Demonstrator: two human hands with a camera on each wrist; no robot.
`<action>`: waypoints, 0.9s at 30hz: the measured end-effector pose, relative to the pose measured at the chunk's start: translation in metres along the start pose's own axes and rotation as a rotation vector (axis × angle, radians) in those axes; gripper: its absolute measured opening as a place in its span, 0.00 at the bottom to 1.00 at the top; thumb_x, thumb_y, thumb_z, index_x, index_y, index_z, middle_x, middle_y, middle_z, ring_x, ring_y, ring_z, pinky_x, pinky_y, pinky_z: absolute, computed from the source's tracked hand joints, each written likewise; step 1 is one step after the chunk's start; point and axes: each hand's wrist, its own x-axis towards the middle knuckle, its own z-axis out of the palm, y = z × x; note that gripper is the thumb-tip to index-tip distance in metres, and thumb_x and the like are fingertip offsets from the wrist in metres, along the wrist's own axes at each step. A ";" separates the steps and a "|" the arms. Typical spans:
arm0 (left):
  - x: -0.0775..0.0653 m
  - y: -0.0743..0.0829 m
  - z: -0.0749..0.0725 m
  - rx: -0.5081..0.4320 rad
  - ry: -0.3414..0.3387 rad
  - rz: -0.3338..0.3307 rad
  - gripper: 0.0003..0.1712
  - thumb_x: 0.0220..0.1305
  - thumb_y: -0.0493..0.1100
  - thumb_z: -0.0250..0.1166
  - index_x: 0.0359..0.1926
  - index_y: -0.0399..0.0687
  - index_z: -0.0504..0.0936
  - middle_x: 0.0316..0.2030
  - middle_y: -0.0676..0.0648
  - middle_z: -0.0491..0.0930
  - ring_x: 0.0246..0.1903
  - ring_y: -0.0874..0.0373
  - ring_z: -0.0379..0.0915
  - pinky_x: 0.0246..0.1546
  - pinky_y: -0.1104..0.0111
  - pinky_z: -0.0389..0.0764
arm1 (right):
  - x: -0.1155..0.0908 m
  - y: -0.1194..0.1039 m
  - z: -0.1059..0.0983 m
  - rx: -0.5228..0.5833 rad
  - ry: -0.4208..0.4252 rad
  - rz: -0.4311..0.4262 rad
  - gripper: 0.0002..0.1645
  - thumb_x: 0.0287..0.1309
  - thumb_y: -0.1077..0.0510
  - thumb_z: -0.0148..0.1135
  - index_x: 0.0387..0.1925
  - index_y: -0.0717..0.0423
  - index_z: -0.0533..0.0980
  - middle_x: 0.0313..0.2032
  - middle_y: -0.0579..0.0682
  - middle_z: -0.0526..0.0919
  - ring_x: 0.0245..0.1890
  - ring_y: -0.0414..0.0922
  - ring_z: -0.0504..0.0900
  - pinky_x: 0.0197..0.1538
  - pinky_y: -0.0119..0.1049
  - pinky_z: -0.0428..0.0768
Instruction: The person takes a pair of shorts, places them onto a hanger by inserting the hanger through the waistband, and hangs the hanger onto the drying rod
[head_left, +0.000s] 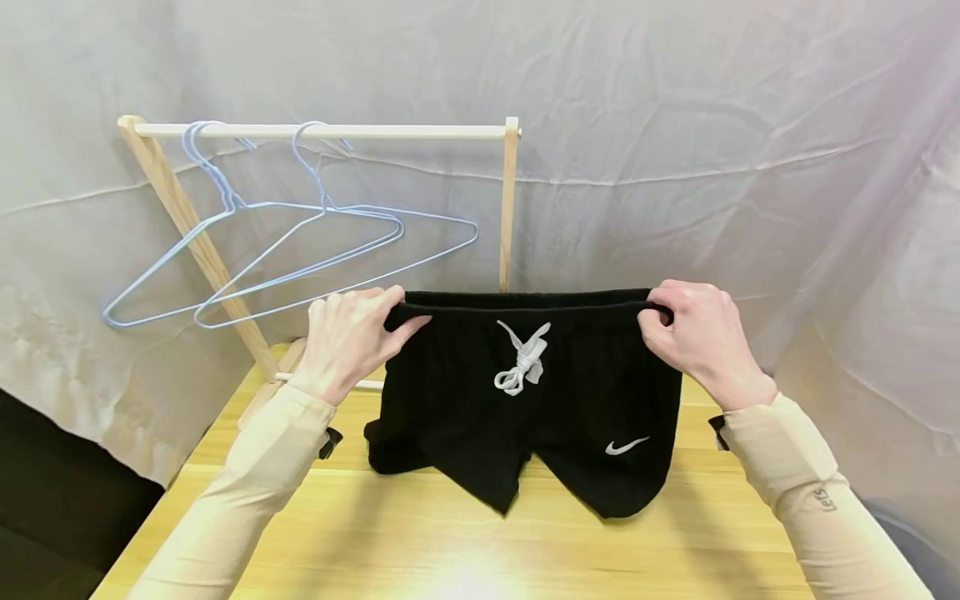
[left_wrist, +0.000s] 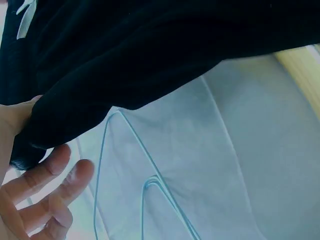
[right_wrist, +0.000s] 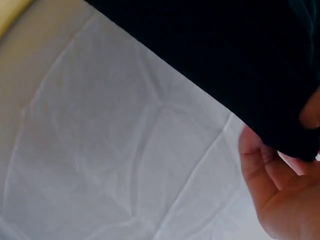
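Black shorts [head_left: 465, 375] with a white drawstring bow [head_left: 525, 362] and a white swoosh hang upright above the table, stretched between both hands. My left hand [head_left: 352, 333] pinches one end of the waistband; in the left wrist view the thumb is partly behind the black cloth [left_wrist: 125, 60]. The opposite waistband end is gripped by my right hand [head_left: 697, 337]. In the right wrist view, that hand [right_wrist: 290, 185] has thumb and fingers on either side of the dark fabric [right_wrist: 225, 65]. The waistband opening shows as a narrow slit along the top.
A wooden rack [head_left: 508, 208] stands at the back left of the wooden table [head_left: 420, 533]. Several light-blue wire hangers [head_left: 247, 292] hang from its white rail [head_left: 420, 132], close to my left hand. Grey cloth [head_left: 675, 125] covers the background behind.
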 end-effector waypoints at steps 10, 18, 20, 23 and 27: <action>-0.024 -0.006 0.003 0.021 -0.200 -0.070 0.30 0.56 0.71 0.68 0.27 0.51 0.71 0.16 0.53 0.67 0.07 0.53 0.55 0.13 0.66 0.47 | -0.022 0.006 0.026 0.191 0.032 -0.082 0.13 0.42 0.74 0.48 0.15 0.56 0.69 0.20 0.46 0.69 0.21 0.39 0.64 0.31 0.27 0.60; -0.037 -0.008 0.008 0.023 -0.243 -0.076 0.28 0.55 0.71 0.68 0.34 0.52 0.77 0.19 0.53 0.71 0.07 0.53 0.56 0.11 0.65 0.51 | -0.034 0.007 0.035 0.236 -0.008 -0.019 0.13 0.42 0.74 0.50 0.16 0.54 0.71 0.21 0.44 0.71 0.22 0.37 0.64 0.31 0.25 0.61; -0.038 -0.007 0.008 0.004 -0.312 -0.086 0.28 0.56 0.70 0.68 0.37 0.51 0.79 0.21 0.53 0.76 0.09 0.52 0.61 0.11 0.65 0.55 | -0.035 0.006 0.037 0.258 -0.009 -0.014 0.14 0.42 0.74 0.50 0.16 0.54 0.71 0.21 0.44 0.71 0.22 0.37 0.65 0.31 0.24 0.61; -0.041 -0.005 0.007 -0.068 -0.485 -0.137 0.28 0.57 0.69 0.67 0.43 0.52 0.82 0.29 0.53 0.82 0.15 0.50 0.72 0.15 0.62 0.64 | -0.036 0.002 0.041 0.304 -0.018 -0.017 0.15 0.43 0.75 0.50 0.17 0.54 0.73 0.21 0.43 0.73 0.23 0.35 0.65 0.31 0.23 0.63; -0.041 -0.009 0.003 -0.211 -0.663 -0.240 0.26 0.60 0.68 0.66 0.48 0.56 0.83 0.43 0.51 0.85 0.34 0.48 0.83 0.27 0.56 0.74 | -0.040 -0.004 0.045 0.341 -0.073 0.006 0.16 0.46 0.75 0.50 0.19 0.53 0.77 0.23 0.43 0.76 0.24 0.35 0.68 0.34 0.23 0.65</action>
